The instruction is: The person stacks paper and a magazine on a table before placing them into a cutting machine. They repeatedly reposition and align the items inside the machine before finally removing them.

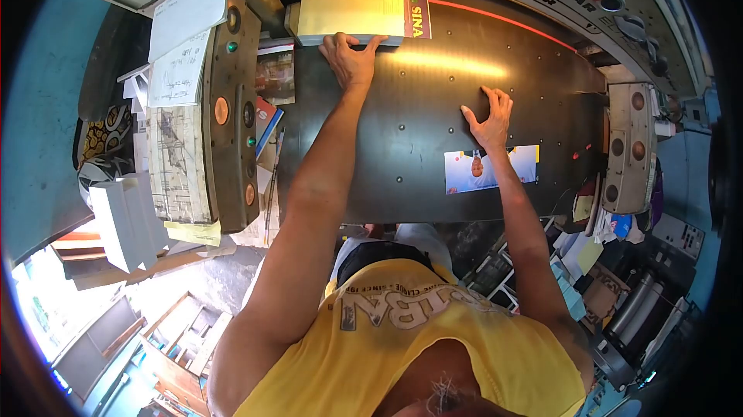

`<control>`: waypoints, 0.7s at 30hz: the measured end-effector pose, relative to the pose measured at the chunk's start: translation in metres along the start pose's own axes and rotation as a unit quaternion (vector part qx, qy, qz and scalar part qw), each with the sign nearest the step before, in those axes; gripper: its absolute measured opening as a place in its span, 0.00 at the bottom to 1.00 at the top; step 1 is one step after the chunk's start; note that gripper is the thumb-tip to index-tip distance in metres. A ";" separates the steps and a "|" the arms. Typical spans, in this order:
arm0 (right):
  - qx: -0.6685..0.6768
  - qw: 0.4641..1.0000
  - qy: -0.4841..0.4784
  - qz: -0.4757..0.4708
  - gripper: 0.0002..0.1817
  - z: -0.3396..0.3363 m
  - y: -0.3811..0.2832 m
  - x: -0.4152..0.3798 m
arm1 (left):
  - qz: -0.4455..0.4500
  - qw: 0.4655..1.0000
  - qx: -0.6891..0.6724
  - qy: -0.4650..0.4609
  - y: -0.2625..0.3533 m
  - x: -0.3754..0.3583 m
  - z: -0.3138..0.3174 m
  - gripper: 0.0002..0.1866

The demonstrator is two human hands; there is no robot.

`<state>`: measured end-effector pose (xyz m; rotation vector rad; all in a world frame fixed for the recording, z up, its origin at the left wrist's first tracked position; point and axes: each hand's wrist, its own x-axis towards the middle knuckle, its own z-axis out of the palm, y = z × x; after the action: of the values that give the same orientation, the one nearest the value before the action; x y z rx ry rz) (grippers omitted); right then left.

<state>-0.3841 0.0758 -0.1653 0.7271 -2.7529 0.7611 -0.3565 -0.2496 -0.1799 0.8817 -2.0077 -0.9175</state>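
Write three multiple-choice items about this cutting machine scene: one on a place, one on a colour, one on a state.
1. Where is the left hand?
A. On the near edge of the paper stack
B. On the red button
C. On the printed sheet

2. What colour is the top of the paper stack?
A. Blue
B. Yellow
C. Green

3. How is the right hand?
A. Closed around a pen
B. Lifting a sheet
C. Spread on the black table, holding nothing

Answers:
1 A: the left hand lies with its fingers on the near edge of the paper stack.
2 B: the top sheet of the stack is plainly yellow.
3 C: the right hand rests with its fingers spread on the black table, just above the printed sheet, and grips nothing.
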 end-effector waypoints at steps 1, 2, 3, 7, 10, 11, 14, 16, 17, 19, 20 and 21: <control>0.000 1.000 0.001 -0.001 0.35 0.000 0.000 0.000 | 0.001 1.000 0.002 0.000 -0.001 0.000 0.000 0.32; 0.000 1.000 0.002 -0.003 0.35 0.000 0.000 0.001 | 0.002 1.000 0.004 0.001 -0.001 0.000 0.001 0.32; 0.000 1.000 0.004 -0.005 0.35 -0.001 0.000 0.001 | 0.002 1.000 0.006 0.001 -0.001 0.001 0.001 0.32; 0.008 1.000 0.012 -0.010 0.34 -0.001 0.001 0.001 | 0.009 1.000 0.006 0.010 -0.002 0.000 0.003 0.32; 0.014 1.000 0.009 -0.004 0.33 -0.001 0.002 0.000 | 0.019 1.000 0.005 0.013 -0.006 0.000 0.005 0.32; 0.016 1.000 0.011 -0.004 0.33 -0.002 0.002 0.000 | 0.023 1.000 0.012 0.009 -0.007 0.000 0.005 0.32; 0.027 0.999 0.018 -0.008 0.31 -0.001 0.004 -0.001 | -0.002 1.000 0.020 -0.002 0.002 0.001 0.001 0.32; 0.038 0.999 0.025 -0.013 0.29 -0.001 0.004 -0.002 | -0.010 1.000 0.026 -0.006 0.000 -0.001 0.001 0.32; 0.064 0.997 0.049 -0.013 0.28 -0.005 0.004 -0.006 | -0.002 0.999 0.032 -0.007 -0.002 0.000 0.002 0.33; 0.116 0.988 0.103 -0.013 0.25 -0.017 -0.003 -0.020 | 0.003 0.999 0.036 -0.010 -0.004 0.002 0.003 0.33; 0.101 0.986 0.134 -0.018 0.23 -0.030 -0.012 -0.035 | -0.001 0.999 0.035 -0.010 -0.001 0.002 0.003 0.33; 0.087 0.983 0.162 -0.020 0.21 -0.050 -0.026 -0.066 | -0.008 0.999 0.037 -0.012 0.000 0.000 0.001 0.34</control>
<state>-0.3113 0.1094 -0.1316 0.6241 -2.3955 1.0219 -0.3572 -0.2495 -0.1803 0.9338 -2.0695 -0.8706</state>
